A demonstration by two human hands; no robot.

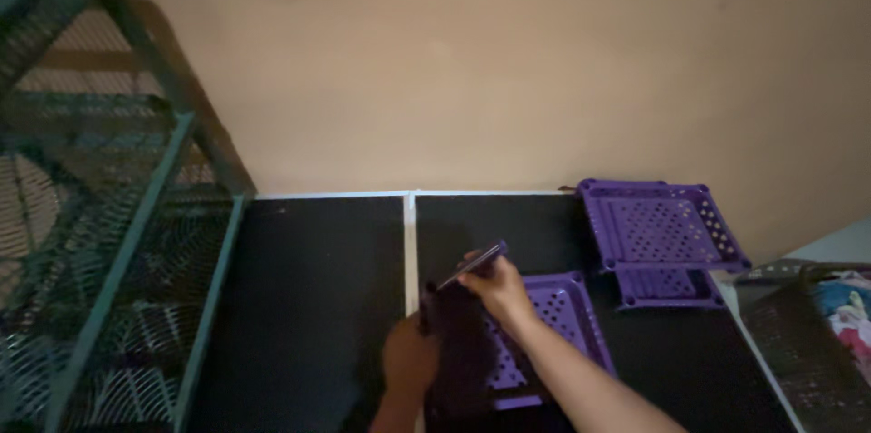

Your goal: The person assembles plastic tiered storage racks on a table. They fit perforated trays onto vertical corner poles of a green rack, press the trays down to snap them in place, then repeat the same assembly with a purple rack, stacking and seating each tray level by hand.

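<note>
A plain tan wall (pixel 472 61) rises behind a black tabletop (pixel 308 306) split by a white seam, with a green wire-mesh rack (pixel 100 215) off at nine o'clock. My right hand (pixel 497 288) comes in from five o'clock, forearm stretched diagonally across the purple perforated tray (pixel 558 306) lying flat beneath it. Its fingers are pinched together on a thin purple rod (pixel 474 265) — the rod slants up toward one o'clock, its far end poking past my knuckles. My left hand (pixel 408 360) sits at seven o'clock of the right, curled against the tray's dark left edge; it is too dim to tell whether those fingers grip the edge or only rest there. At two o'clock of the tray, two more purple trays (pixel 662 229) lie stacked against the wall — well apart from both hands. A dark mesh basket (pixel 798 333) with colourful cloth stands at three o'clock.
</note>
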